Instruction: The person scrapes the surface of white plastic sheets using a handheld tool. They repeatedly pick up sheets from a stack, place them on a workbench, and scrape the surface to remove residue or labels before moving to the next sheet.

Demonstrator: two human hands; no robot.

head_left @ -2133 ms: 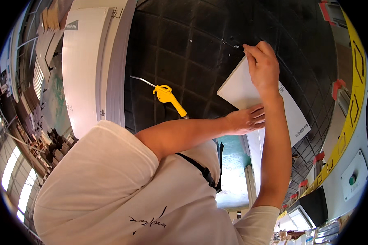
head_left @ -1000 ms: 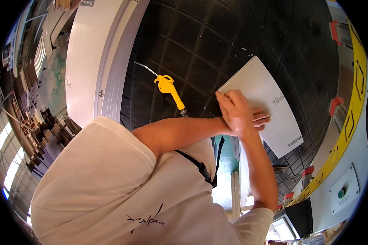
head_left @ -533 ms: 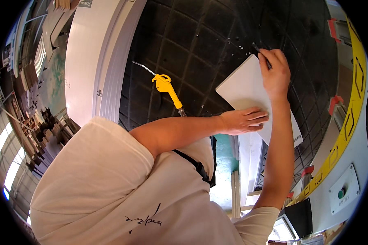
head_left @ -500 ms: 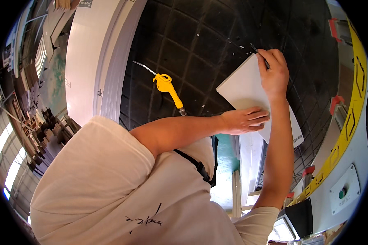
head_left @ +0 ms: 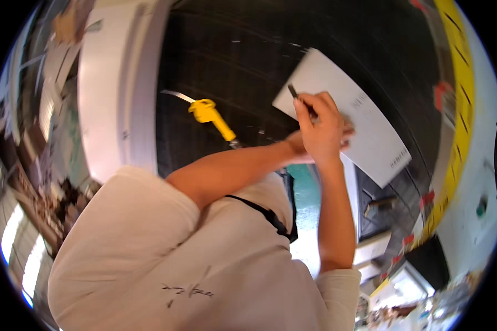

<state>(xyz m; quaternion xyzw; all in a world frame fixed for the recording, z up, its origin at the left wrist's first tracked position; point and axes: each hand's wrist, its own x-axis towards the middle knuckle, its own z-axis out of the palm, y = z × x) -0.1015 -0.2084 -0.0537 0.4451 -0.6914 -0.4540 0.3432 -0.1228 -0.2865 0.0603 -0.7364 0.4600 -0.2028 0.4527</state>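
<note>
My right hand is closed round a slim dark stick-like tool, whose end points up and left over the near-left edge of a white board. Whether that tool carries a blade is too blurred to tell. My left hand reaches across beneath the right one, mostly hidden by it. Its blurred fingers show beyond the right wrist, stretched out apart over the board. The board lies flat and slantwise on a black work surface, with small printed marks on its face.
On the black surface to the left lies a yellow air blow gun with a metal nozzle. Long white panels stand at the far left. A brush-like thing sits near the board's near corner. A yellow rail curves along the right side.
My right hand has come left and nearer with the dark tool, away from the board's far corner, and now crosses over my left hand. The board has turned, and the view has shifted.
</note>
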